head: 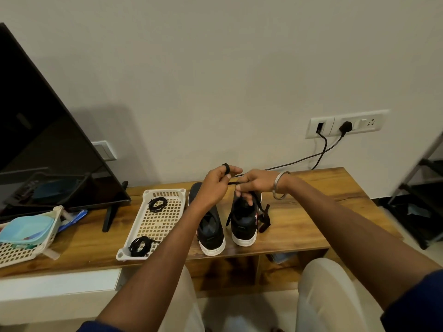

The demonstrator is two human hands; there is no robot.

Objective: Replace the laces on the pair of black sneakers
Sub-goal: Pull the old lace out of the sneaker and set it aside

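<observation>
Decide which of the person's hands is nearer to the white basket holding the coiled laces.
Left. The left hand is raised just right of the white basket's far corner, above the left sneaker. The right hand is farther right, over the right sneaker.

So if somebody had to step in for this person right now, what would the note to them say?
Left hand: grip on a black lace, wound round a finger.
Right hand: pinches the same lace over the right sneaker.
Left sneaker stands beside it on the wooden bench.
Two coiled laces lie in the white tray.
Done: right sneaker partly unlaced.
Left: finish it and relace both.
</observation>
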